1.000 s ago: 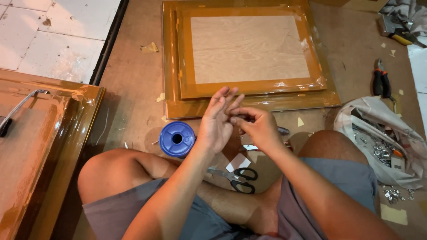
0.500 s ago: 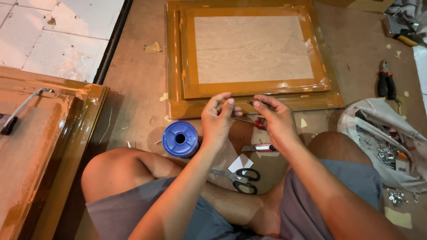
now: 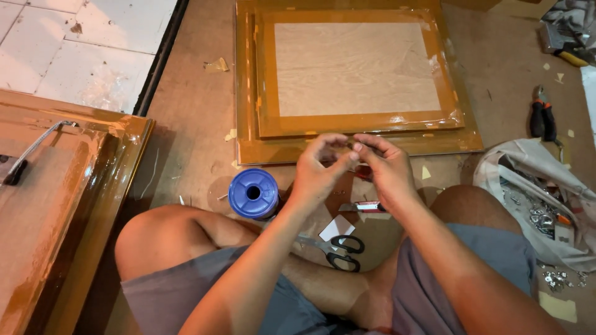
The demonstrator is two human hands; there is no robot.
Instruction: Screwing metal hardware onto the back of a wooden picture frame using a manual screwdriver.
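Landmark: the blue spool (image 3: 252,193), standing on end on the brown floor just beyond the person's left knee.

Left hand (image 3: 318,172): raised just to the right of the spool, fingers curled, thumb and forefinger pinched together on something too small to make out.

Right hand (image 3: 386,170): further right of the spool, fingertips meeting those of the left hand, pinched likewise; what it grips cannot be told. A small red object (image 3: 362,172) shows between the two hands, partly hidden.

Scissors (image 3: 335,249): black-handled, lying on the floor to the right of the spool and nearer the person, between the crossed legs, beside a white scrap of paper (image 3: 336,228).

Small red-and-silver tool (image 3: 363,206): on the floor to the right of the spool, beneath the right hand.

Framed wooden panel (image 3: 354,68): glossy orange-brown border, pale centre, lying flat beyond the spool, well past the hands.

Pliers (image 3: 542,115): dark-handled, far right of the spool, beyond a white bag (image 3: 528,186) holding metal fittings.

Lacquered door (image 3: 56,205) with metal handle: left of the spool.
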